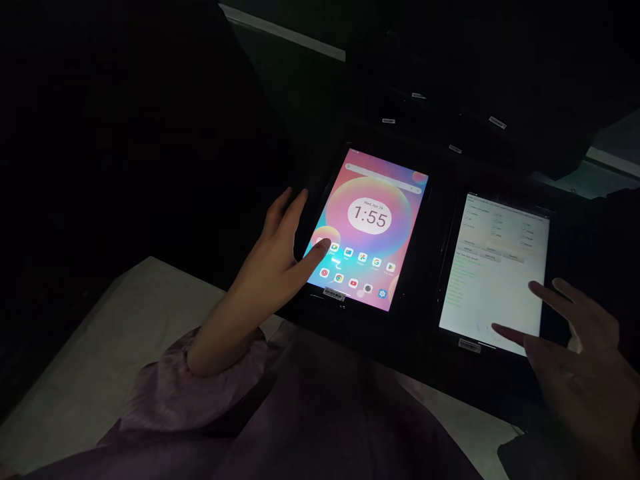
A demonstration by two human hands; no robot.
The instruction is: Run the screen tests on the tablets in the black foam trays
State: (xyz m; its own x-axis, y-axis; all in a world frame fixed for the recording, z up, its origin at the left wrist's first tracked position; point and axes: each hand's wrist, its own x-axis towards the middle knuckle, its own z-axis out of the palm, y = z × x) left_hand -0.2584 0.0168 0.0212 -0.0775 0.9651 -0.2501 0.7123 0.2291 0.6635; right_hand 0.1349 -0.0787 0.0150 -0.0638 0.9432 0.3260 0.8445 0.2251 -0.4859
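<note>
Two lit tablets lie side by side on a dark surface. The left tablet (pixel 370 247) shows a pink and blue home screen with a clock and rows of app icons. My left hand (pixel 275 250) is at its left edge, thumb over the lower left of the screen and fingers spread past the side. On the right tablet (pixel 490 293) is a white page with checkboxes, grey buttons and green text. Over its lower right part is my right hand (pixel 580 333), fingers apart, one fingertip low over the screen. Whether the fingertips touch the glass is unclear.
The dark table (pixel 370 340) holds both tablets. Behind them are dark, hard-to-make-out shapes with several small white labels, one label (pixel 455 149) just above the right tablet. Pale floor (pixel 150 320) shows at the lower left. My purple sleeve (pixel 200 387) and clothing fill the bottom.
</note>
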